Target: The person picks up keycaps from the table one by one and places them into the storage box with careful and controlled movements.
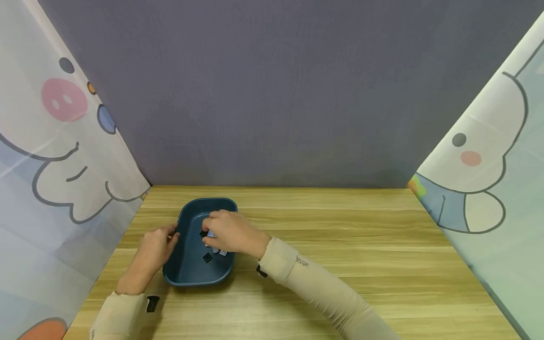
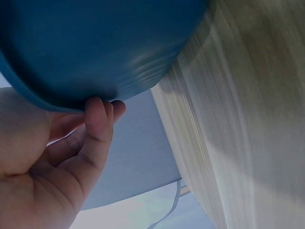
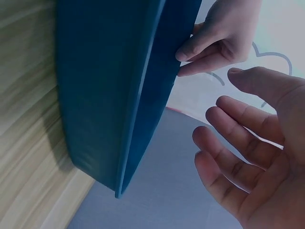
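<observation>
A dark blue plastic tub (image 1: 187,269) with rounded corners stands on the table. My left hand (image 1: 154,250) grips its left rim; in the right wrist view the thumb lies inside the rim, and in the left wrist view the fingertips (image 2: 96,114) touch the outer wall. Over the tub's right side hovers my right hand (image 1: 231,231), its fingers loosely bent and spread. In the right wrist view nothing lies between those fingers (image 3: 224,124). Below them in the tub are several small pieces like keycaps, among them a black one (image 1: 207,258) and a white one (image 1: 223,252). My right hand partly covers them.
The wooden table (image 1: 340,226) extends to the right of the tub. A grey panel (image 1: 272,94) rises behind it, and cartoon-printed cloths (image 1: 85,156) hang at both sides. Black wrist devices (image 1: 152,303) show beside both cuffs.
</observation>
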{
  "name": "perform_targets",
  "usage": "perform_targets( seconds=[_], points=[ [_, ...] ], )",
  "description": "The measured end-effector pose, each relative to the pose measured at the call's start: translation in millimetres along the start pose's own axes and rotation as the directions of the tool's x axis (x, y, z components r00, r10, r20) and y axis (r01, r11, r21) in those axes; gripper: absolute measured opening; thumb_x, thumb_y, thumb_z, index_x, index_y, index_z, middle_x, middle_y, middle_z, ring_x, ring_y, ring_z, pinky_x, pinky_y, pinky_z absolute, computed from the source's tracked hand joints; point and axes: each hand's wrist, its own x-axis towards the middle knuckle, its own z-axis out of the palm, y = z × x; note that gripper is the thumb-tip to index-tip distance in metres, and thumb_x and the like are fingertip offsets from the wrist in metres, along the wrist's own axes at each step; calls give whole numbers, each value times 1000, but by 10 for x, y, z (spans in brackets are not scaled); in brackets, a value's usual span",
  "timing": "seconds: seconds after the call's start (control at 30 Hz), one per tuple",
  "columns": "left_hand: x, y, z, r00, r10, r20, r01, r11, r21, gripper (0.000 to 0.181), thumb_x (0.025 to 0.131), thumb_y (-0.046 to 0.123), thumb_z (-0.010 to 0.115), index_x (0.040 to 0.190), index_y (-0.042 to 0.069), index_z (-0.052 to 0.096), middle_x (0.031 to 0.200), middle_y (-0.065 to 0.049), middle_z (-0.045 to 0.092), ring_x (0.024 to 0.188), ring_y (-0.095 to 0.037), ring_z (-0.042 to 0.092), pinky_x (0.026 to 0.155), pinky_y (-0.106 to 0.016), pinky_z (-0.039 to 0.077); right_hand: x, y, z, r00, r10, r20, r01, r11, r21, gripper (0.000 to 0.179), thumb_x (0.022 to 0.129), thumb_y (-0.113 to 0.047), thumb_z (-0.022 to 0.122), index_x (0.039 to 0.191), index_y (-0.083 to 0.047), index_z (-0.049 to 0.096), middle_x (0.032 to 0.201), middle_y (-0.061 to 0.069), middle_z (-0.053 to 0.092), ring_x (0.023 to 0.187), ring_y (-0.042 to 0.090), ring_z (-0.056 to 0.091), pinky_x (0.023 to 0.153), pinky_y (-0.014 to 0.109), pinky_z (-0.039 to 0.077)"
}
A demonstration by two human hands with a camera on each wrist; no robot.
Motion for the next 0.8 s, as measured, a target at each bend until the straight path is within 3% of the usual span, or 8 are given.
perform_targets(
  seconds=[0.33,0.57,0.8],
  points=[
    [-20,-22,8,1000,11,-13,-11,1000,5,28,89,-4,69,113,-17,66,88,-28,70,70,-39,69,59,-51,55,-139,74,-39,1000,5,6,-5,1000,-1,22,98,-36,66,108,-19,73,100,-5,65,79,7,55,71,18,46],
    [-13,-35,9,1000,9,-18,-9,1000,11,27,89,-4,69,112,-17,66,88,-28,70,70,-39,69,58,-51,54,-330,165,-61,998,5,-56,-6,1000,-18,19,96,-33,68,105,-18,73,94,-6,64,77,6,55,71,19,47],
    [-8,-21,9,1000,1,-3,-1,1000,6,28,90,-4,68,114,-18,65,89,-29,70,71,-39,69,59,-50,55,-645,312,-90,991,2,-131,-7,999,-36,20,93,-31,73,103,-14,74,93,-3,65,80,9,59,76,24,51]
  ],
)
